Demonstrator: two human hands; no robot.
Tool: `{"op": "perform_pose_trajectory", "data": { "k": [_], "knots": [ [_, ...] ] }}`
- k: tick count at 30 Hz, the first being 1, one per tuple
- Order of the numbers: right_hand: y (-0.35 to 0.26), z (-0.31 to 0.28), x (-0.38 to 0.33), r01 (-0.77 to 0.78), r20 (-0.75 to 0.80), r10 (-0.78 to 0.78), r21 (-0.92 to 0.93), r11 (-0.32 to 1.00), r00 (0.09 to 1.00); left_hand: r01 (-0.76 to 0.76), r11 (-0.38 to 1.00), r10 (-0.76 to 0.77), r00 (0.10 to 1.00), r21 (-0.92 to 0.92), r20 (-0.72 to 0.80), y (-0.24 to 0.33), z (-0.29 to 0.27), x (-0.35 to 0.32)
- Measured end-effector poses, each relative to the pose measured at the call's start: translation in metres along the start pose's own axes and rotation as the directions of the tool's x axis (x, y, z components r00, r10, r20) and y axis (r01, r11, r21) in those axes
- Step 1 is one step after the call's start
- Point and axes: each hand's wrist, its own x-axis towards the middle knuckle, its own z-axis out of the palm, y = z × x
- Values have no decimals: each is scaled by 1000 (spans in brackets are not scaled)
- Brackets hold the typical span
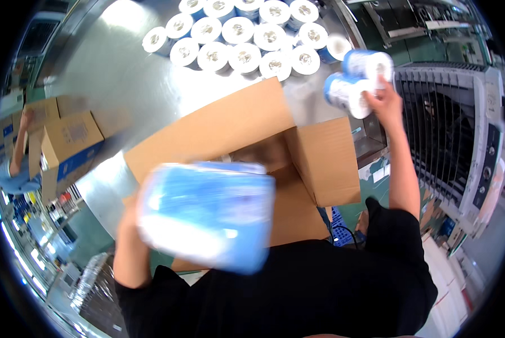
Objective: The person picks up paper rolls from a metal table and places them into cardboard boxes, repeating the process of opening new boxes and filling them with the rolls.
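My left hand [129, 211] holds up a blurred blue-and-white plastic pack of rolls [207, 217] close to the camera, in front of an open cardboard box [325, 163]. The hand itself is mostly hidden behind the pack. My right hand [383, 97] is raised at the upper right, gripping two white rolls with blue wrapping [356, 79]. The box stands on a shiny metal table [123, 73], its flaps spread open.
Several white rolls [241, 36] stand in rows at the table's far end. A grey barred machine [455, 141] is at the right. More cardboard boxes [66, 141] and another person's arm [18, 143] are at the left. A blue crate [339, 225] sits below the box.
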Motion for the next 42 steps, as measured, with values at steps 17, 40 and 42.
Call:
{"op": "perform_pose_trajectory", "data": {
  "k": [17, 40, 42],
  "knots": [
    [-156, 134, -210, 768, 885, -55, -368, 524, 462, -230, -118, 163, 955, 966, 247, -250, 85, 97],
    [16, 161, 117, 216, 419, -49, -360, 908, 907, 178, 136, 344, 914, 975, -214, -81, 124, 347],
    [14, 168, 120, 136, 417, -15, -262, 956, 909, 201, 151, 341, 908, 968, -242, -84, 125, 354]
  ]
}}
